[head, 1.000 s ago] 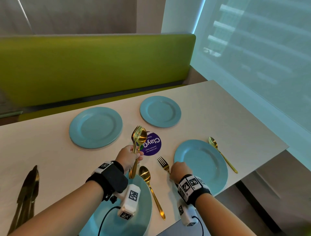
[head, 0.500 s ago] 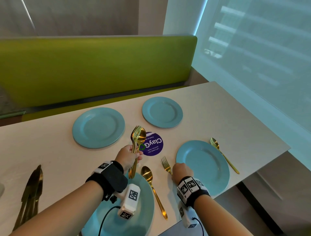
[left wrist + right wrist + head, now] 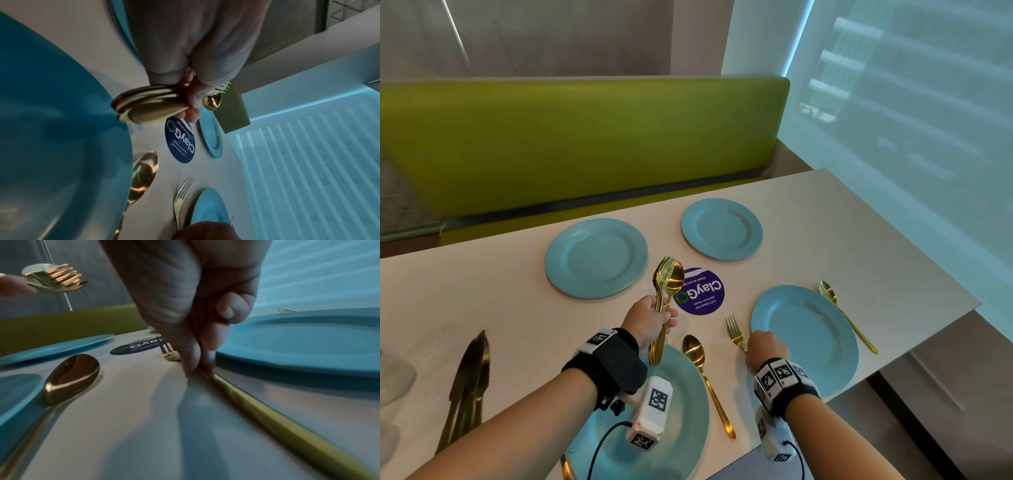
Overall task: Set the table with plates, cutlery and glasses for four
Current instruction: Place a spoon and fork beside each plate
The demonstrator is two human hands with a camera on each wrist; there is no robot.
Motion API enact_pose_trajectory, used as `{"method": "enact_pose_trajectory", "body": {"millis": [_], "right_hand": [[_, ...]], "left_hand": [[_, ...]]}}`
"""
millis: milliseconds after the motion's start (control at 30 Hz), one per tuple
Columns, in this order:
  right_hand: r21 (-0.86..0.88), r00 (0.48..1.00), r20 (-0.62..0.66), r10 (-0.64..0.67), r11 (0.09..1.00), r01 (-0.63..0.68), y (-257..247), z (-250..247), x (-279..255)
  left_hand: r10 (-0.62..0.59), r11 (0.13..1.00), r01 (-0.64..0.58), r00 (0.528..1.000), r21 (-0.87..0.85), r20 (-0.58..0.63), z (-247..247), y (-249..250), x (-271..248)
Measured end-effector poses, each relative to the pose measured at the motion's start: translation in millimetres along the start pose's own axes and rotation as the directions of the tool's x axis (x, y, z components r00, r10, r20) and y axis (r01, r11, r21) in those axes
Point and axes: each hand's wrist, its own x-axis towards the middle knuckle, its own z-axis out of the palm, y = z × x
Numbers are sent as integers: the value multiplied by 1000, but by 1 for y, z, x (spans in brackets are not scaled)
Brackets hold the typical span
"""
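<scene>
From my feed the bench carries four blue plates: far-left plate, far-right plate, near-right plate and the nearest plate under my left wrist, so plates look done. Cutlery is abt half out, by my read: near-right plate has a gold spoon on its right and a gold fork on its left; a second spoon lies just right of the nearest plate. Both far plates have none yet. Left hand, grip wrapped round a bundle of forks & spoons, holds it upright above the bench. Right hand, grip pinching the fork handle down on the bench, seems to be placing it. Knives lie bunched at left w/ a glass at the edge; neither is distributed.
</scene>
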Motion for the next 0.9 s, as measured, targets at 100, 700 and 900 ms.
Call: {"method": "enact_pose_trajectory", "body": {"millis": [100, 700, 900], "right_hand": [[2, 1000, -1, 23, 1000, -23, -3, 0, -2], [89, 911, -258, -322, 931, 354, -82, -57, -53], [-69, 684, -345, -643, 744, 664, -131, -65, -94]], "left_hand": [[-6, 1000, 6, 1000, 7, 6, -8, -4, -1], [20, 999, -17, 997, -44, 79, -54, 3, -18], [40, 999, -41, 978, 1, 207, -84, 6, -39]]}}
